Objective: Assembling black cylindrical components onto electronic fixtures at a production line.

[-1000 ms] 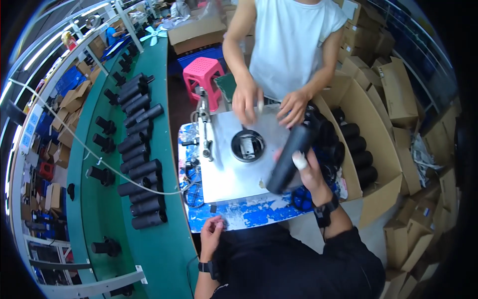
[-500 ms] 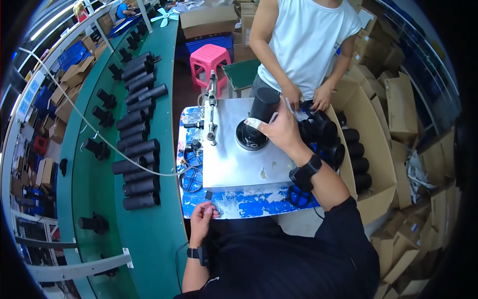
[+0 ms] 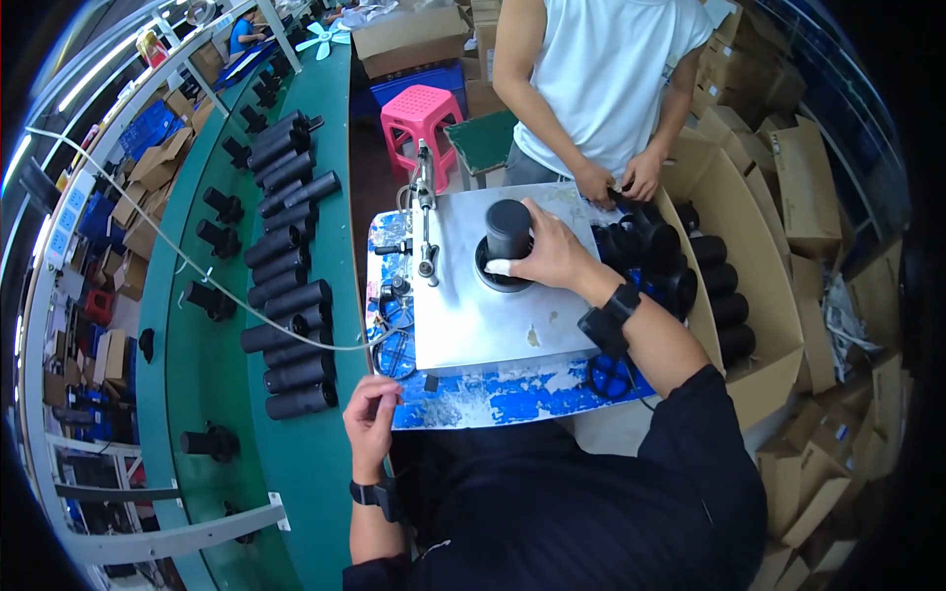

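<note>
My right hand is wrapped round a black cylinder, with white tape on the thumb. The cylinder stands nearly upright over a round black-rimmed opening in the silver metal plate; its lower end is partly hidden by my thumb. Beside the plate's left edge rises a metal clamp mechanism. My left hand hovers at the front left corner of the worn blue tabletop, fingers curled together; I cannot see whether anything is inside. A small dark square lies close to it.
Several black cylinders lie in a row on the green bench at left. A pale hose crosses above it. Opposite me, a co-worker's hands handle black parts beside an open cardboard box. A pink stool stands behind.
The black cylinder has gone from leaning to nearly upright over the opening, my right hand still round it. My left hand has moved left, away from the small dark square. The view has shifted slightly.
</note>
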The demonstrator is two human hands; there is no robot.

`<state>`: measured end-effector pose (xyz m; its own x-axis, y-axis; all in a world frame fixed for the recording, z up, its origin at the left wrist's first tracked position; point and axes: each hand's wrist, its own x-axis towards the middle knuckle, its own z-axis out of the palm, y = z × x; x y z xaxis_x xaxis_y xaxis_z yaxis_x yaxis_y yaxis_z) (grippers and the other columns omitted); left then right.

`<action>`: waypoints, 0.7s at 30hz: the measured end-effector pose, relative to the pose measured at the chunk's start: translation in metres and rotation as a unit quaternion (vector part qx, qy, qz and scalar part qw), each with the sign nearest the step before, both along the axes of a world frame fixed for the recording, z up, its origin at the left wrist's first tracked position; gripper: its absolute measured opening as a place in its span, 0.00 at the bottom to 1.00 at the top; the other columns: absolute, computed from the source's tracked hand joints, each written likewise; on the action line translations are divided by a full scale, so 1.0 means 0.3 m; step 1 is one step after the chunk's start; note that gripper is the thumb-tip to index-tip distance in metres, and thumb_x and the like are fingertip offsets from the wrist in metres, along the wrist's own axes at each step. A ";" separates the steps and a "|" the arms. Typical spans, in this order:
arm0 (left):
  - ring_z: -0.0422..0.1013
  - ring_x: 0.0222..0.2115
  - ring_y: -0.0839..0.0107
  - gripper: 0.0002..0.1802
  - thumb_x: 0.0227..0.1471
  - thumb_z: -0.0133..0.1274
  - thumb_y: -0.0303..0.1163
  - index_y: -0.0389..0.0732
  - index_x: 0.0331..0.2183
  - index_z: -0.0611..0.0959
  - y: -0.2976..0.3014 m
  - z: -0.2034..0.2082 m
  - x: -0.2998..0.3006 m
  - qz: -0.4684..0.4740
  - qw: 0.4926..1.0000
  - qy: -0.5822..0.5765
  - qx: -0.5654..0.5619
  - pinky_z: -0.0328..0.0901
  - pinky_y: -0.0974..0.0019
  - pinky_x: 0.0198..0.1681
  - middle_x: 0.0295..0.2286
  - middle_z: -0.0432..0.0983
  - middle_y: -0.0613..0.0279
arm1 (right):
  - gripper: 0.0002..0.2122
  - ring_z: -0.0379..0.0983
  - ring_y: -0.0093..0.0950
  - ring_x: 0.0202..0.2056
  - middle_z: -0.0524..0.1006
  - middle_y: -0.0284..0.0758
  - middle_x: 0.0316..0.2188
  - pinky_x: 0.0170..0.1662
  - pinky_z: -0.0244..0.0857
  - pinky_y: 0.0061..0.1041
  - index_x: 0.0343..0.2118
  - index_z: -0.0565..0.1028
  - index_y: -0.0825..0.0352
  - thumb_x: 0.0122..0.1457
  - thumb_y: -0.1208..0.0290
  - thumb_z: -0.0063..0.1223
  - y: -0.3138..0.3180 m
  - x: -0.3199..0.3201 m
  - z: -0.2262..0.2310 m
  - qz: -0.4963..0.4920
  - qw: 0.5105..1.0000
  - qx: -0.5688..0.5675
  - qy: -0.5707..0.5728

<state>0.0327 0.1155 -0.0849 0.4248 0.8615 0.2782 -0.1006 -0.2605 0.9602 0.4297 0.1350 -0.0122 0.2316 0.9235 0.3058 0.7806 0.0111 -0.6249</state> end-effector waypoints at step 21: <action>0.73 0.56 0.42 0.21 0.68 0.54 0.38 0.35 0.55 0.82 0.774 -0.069 0.348 0.036 0.910 0.365 0.194 0.67 0.51 0.62 0.55 0.76 0.42 | 0.44 0.78 0.53 0.53 0.81 0.53 0.49 0.59 0.70 0.45 0.61 0.68 0.77 0.51 0.49 0.77 -0.051 -0.045 -0.054 -0.012 0.999 0.052 -0.011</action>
